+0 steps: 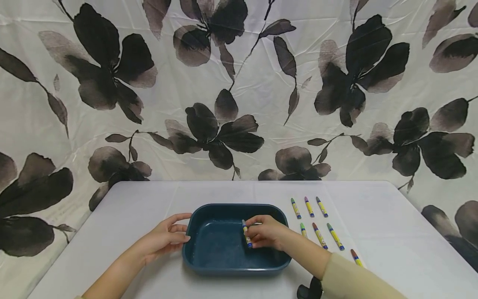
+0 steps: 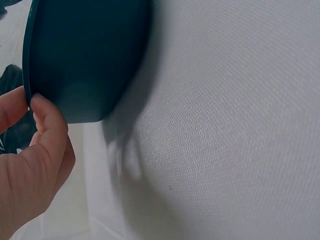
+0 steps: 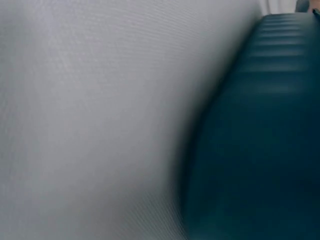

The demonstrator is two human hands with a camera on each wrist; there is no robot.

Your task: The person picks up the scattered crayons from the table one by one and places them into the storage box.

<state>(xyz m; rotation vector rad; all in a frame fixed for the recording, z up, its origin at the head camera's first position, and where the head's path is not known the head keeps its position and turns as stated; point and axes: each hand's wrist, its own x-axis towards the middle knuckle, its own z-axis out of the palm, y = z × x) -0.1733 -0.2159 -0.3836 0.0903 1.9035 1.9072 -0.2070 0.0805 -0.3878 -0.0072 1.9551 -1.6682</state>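
A dark teal rectangular basin (image 1: pixel 214 249) stands on the white table. My left hand (image 1: pixel 164 238) pinches its left rim; in the left wrist view the thumb (image 2: pixel 49 117) presses one side of the rim and a finger lies on the other. Over the basin's right half, my right hand (image 1: pixel 268 233) holds a crayon (image 1: pixel 246 234) with a grey-blue tip and a yellow and blue wrapper. The crayon is tilted, held above the basin floor. In the right wrist view the basin's wall (image 3: pixel 260 140) fills the right side, and neither crayon nor fingers can be made out.
Right of the basin, several crayons lie in rows, among them a purple one (image 1: pixel 309 207), a dark blue one (image 1: pixel 321 207) and a red-brown one (image 1: pixel 320 236). A brown crayon (image 1: pixel 356 257) lies nearer, partly behind the right sleeve (image 1: pixel 354 276). Behind the table hangs a floral cloth (image 1: pixel 276 95).
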